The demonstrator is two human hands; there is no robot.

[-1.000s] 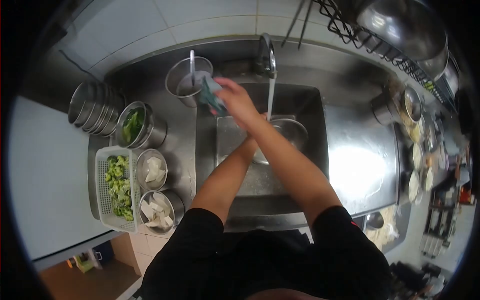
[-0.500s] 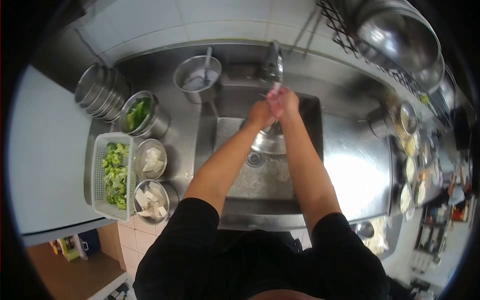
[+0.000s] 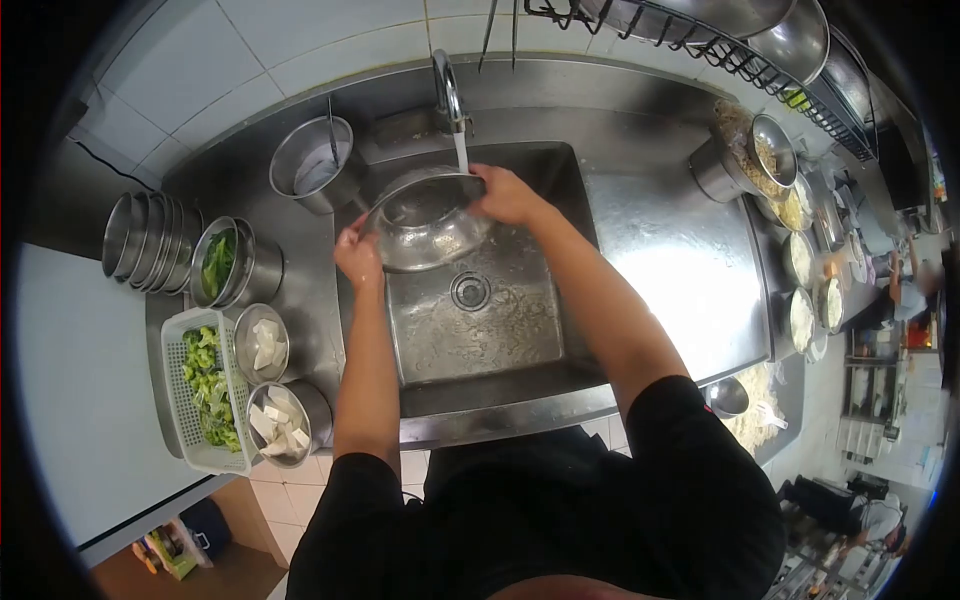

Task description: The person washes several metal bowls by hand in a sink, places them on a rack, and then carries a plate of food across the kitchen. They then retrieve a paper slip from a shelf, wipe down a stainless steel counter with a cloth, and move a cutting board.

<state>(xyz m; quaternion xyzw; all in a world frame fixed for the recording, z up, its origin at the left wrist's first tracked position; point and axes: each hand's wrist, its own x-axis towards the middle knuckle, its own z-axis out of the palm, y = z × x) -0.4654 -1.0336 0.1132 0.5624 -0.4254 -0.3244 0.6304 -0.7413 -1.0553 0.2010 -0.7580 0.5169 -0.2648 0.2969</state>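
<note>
A shiny metal bowl (image 3: 432,242) is tilted over the sink (image 3: 470,350), held by its rim on both sides. My left hand (image 3: 360,252) is closed on the left edge, fingers slightly blurred. On the upper right edge, my right hand (image 3: 502,194) grips the rim just below the running water. The curved faucet (image 3: 447,88) pours a stream that meets the bowl near my right fingers. The bowl's inside looks wet, with no food visible in it. Beneath it, the round drain (image 3: 470,291) shows in the wet sink floor.
Left of the sink stand a pot with white contents (image 3: 313,165), stacked metal bowls (image 3: 150,243), a pot of green vegetables (image 3: 217,263), a white broccoli basket (image 3: 207,390) and bowls of white blocks (image 3: 280,424). A black rack (image 3: 700,45) overhangs the back right. People work far right.
My hands were together under the faucet, with the bowl low in the sink behind them. Now they are apart, gripping the raised, tilted bowl. The camera view has shifted.
</note>
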